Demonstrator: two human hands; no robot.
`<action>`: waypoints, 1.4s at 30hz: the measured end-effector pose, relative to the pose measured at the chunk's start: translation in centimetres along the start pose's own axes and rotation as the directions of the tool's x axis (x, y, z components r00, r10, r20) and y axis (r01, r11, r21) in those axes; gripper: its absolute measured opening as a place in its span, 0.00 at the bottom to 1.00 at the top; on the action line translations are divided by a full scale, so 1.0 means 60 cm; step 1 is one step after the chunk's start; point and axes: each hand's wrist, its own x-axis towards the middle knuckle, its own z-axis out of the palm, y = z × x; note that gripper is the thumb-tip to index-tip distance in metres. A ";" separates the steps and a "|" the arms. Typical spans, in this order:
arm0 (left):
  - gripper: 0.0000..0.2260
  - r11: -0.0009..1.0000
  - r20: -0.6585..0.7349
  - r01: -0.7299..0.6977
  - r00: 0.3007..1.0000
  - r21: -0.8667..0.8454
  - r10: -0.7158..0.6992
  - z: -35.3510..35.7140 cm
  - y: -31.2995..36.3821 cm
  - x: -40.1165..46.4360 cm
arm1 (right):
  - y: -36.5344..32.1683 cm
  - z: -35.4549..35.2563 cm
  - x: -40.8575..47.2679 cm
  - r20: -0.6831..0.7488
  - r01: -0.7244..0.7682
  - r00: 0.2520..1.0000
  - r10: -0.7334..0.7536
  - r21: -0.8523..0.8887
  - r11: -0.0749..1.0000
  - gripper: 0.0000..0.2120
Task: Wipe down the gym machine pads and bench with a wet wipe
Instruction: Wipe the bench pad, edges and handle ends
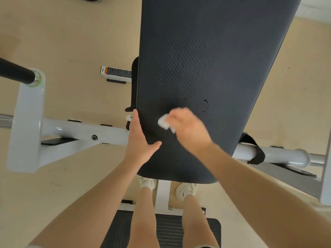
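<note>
Wiping of the dark textured vinyl bench pad (pixel 206 59): my right hand (pixel 188 129), fingers curled, presses a folded white wet wipe (pixel 163 122) onto the pad's near end, beside water droplets. My left hand (pixel 138 138) lies flat with straight fingers along the pad's left edge, probably to steady it.

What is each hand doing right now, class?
Left hand: open, fingers straight, resting on the bench pad edge.
Right hand: closed, holding the wet wipe against the pad.
</note>
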 end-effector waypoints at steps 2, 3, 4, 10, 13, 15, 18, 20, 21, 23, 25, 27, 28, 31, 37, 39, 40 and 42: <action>0.55 0.998 -0.019 0.020 1.000 0.062 -0.019 0.010 -0.002 0.003 | 0.025 -0.045 0.037 -0.236 -0.111 0.966 0.101 -0.033 0.993 0.17; 0.55 0.996 -0.038 0.029 0.999 0.084 -0.026 0.014 -0.002 0.004 | 0.036 -0.061 0.050 -0.322 -0.145 0.938 0.132 -0.016 0.989 0.19; 0.55 0.995 -0.060 0.038 0.998 0.096 -0.032 0.019 -0.002 0.005 | 0.048 -0.066 0.058 -0.349 -0.177 0.923 0.163 -0.009 0.984 0.19; 0.55 0.989 -0.136 0.085 0.988 0.117 -0.068 0.034 -0.004 0.005 | 0.043 0.017 -0.005 -0.081 -0.062 0.996 0.050 -0.159 0.985 0.18; 0.51 0.976 -0.218 0.114 0.973 0.184 -0.073 0.047 -0.003 -0.006 | 0.023 0.066 -0.082 0.079 0.083 0.994 -0.075 -0.101 0.991 0.13; 0.47 0.956 -0.294 0.154 0.953 0.249 -0.076 0.060 -0.002 -0.018 | 0.027 0.081 -0.100 0.176 0.118 0.979 -0.102 -0.083 0.989 0.19; 0.42 0.946 -0.365 0.193 0.927 0.259 -0.089 0.077 -0.004 -0.031 | 0.033 0.048 -0.075 -0.014 -0.021 1.000 0.022 0.049 0.999 0.04; 0.40 0.946 -0.377 0.197 0.922 0.256 -0.090 0.082 -0.003 -0.033 | 0.050 0.009 -0.041 -0.119 -0.147 0.978 0.169 0.173 0.974 0.07; 0.40 0.945 -0.376 0.206 0.921 0.254 -0.100 0.084 -0.001 -0.032 | 0.058 -0.014 -0.025 -0.184 -0.121 0.971 0.156 0.188 0.975 0.07; 0.40 0.943 -0.373 0.229 0.919 0.242 -0.127 0.085 0.004 -0.032 | 0.078 -0.056 -0.001 -0.304 -0.138 0.929 0.211 0.246 0.959 0.07; 0.40 0.942 -0.370 0.238 0.918 0.237 -0.139 0.086 0.009 -0.031 | 0.097 -0.080 0.017 -0.377 -0.156 0.905 0.196 0.134 0.979 0.08; 0.40 0.940 -0.371 0.248 0.916 0.235 -0.149 0.087 0.011 -0.032 | 0.108 -0.071 0.016 -0.373 -0.153 0.912 0.170 0.075 0.985 0.08; 0.40 0.939 -0.374 0.254 0.914 0.231 -0.155 0.088 0.012 -0.031 | 0.108 -0.060 0.007 -0.324 -0.153 0.929 0.179 0.106 0.983 0.06; 0.40 0.937 -0.382 0.268 0.909 0.223 -0.169 0.090 0.014 -0.032 | 0.095 0.010 -0.058 -0.159 0.099 0.981 -0.111 -0.077 0.992 0.11; 0.39 0.939 -0.381 0.263 0.910 0.223 -0.165 0.090 0.017 -0.034 | 0.069 0.047 -0.127 0.226 0.069 0.973 -0.054 -0.057 0.996 0.18; 0.39 0.940 -0.375 0.265 0.911 0.217 -0.170 0.091 0.020 -0.033 | 0.076 0.005 -0.083 -0.031 0.016 0.999 -0.016 -0.002 1.000 0.16; 0.39 0.939 -0.376 0.267 0.910 0.215 -0.173 0.091 0.020 -0.032 | 0.082 -0.025 -0.056 -0.195 -0.041 0.980 0.051 0.054 0.998 0.14; 0.39 0.939 -0.375 0.267 0.911 0.217 -0.173 0.090 0.020 -0.032 | 0.104 -0.075 -0.010 -0.409 -0.138 0.885 0.222 0.225 0.965 0.10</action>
